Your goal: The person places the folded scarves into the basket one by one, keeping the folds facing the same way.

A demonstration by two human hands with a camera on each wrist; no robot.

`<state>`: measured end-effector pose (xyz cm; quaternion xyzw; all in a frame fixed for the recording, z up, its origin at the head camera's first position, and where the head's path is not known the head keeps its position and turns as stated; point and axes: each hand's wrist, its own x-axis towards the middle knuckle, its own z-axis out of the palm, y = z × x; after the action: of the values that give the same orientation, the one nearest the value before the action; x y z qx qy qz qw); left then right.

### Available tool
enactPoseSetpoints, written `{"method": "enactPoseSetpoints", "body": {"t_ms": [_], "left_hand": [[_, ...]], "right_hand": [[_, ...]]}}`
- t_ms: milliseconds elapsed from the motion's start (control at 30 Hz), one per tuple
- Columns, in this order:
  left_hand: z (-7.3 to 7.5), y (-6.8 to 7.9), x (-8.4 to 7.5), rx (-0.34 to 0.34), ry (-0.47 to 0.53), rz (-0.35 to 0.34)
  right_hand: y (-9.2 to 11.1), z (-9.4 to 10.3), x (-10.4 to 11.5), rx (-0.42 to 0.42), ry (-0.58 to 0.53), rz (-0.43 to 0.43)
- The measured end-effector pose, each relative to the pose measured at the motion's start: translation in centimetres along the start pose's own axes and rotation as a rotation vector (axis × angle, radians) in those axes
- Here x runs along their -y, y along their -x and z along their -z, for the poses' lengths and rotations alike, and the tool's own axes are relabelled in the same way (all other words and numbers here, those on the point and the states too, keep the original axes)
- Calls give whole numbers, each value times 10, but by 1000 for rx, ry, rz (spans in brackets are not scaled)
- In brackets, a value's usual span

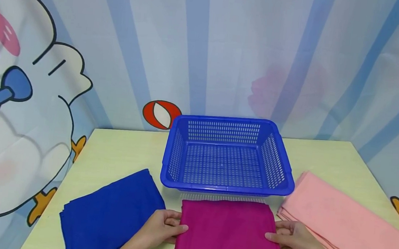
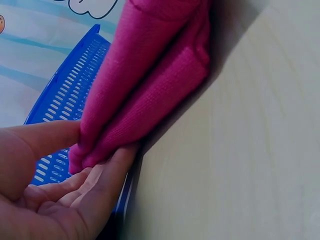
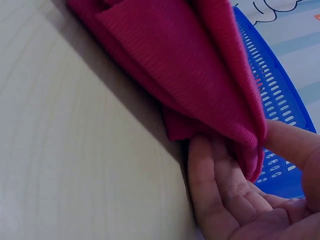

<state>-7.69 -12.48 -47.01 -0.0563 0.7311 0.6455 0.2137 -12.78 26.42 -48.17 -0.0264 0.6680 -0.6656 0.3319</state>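
A folded magenta cloth (image 1: 226, 235) lies in front of the blue basket, its far edge close to the basket's front. My left hand (image 1: 162, 227) pinches its left side, thumb on top and fingers underneath. On the opposite side my right hand (image 1: 294, 242) pinches the cloth in the same way. In the left wrist view the folded layers of the magenta cloth (image 2: 145, 75) bulge between thumb and fingers. The right wrist view has the magenta cloth (image 3: 185, 70) with fingers tucked below its edge, close over the table.
The blue plastic basket (image 1: 225, 189) stands at the middle back of the pale wooden table (image 1: 128, 149). A folded dark blue cloth (image 1: 111, 212) lies at the left, a folded pink cloth (image 1: 348, 227) at the right. Behind hangs a printed backdrop (image 1: 228, 55).
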Motion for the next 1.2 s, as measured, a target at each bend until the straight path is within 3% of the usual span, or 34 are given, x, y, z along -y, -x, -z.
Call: {"method": "enactPoseSetpoints", "body": {"t_ms": [167,767,1200], "left_hand": [[0,0,1,6,30,-16],[1,-1,-3,29,75,-43],[3,5,-11,58,127,-66]], "right_hand": [[2,-2,1,2,-9,4],[7,-2,-3,84,-131,137],[11,-5,2,119,-170,154]]}}
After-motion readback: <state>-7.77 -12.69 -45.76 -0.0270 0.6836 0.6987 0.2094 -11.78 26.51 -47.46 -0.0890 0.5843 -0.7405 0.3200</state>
